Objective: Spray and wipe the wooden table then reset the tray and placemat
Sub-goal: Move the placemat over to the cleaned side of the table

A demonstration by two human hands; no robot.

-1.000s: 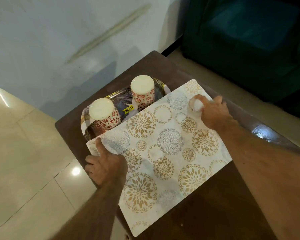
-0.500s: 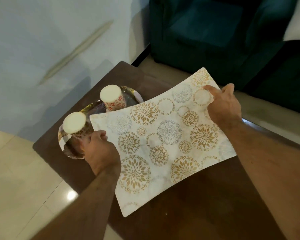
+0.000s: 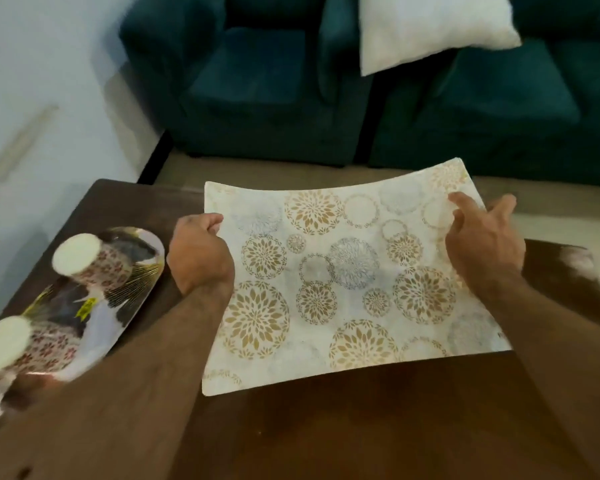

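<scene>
Placemat [image 3: 343,271] lifted clear of tray [image 3: 94,299], now bowed above surface [image 3: 326,427]. Left hand [image 3: 198,258] grip clamped at 9 o'clock edge, right hand [image 3: 482,244] at 3; long axis runs hand to hand.

Dim indoor light, motion blur, wide-angle edge warping, soft focus

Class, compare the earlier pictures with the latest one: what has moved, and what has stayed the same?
The placemat, which overlapped the tray, has been lifted and carried to the person's right, clear of it. The left hand and right hand still grip its side edges. Both cups remain on the tray on the table.
</scene>
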